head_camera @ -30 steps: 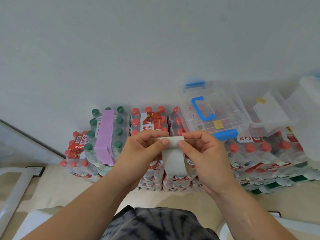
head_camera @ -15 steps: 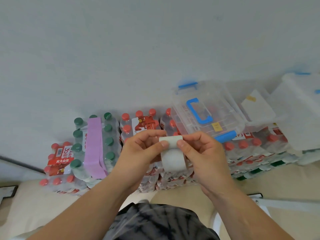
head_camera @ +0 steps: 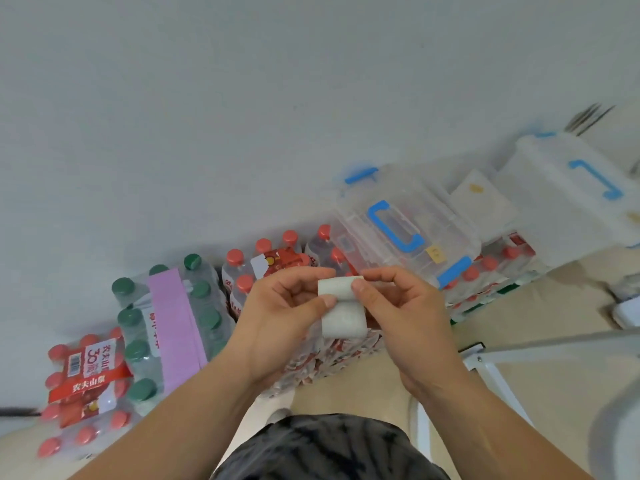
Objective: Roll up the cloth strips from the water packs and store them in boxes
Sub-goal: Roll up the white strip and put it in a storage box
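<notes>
Pale wall (head_camera: pixel 242 98), beige floor (head_camera: pixel 571 306), white metal frame (head_camera: pixel 554 342), dark patterned garment (head_camera: pixel 329 448).

A single head-worn camera looks forward and down, tilted. The water packs (head_camera: pixel 166 334) sit close below, against the wall (head_camera: pixel 242 98).

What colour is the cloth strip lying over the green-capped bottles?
Light purple, a plain cloth strip, seen in the head view.

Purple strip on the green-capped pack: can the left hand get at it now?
Probably not yet: the left hand is busy pinching the white strip with the right hand. The purple strip lies uncovered nearby, nothing blocking it.
</notes>
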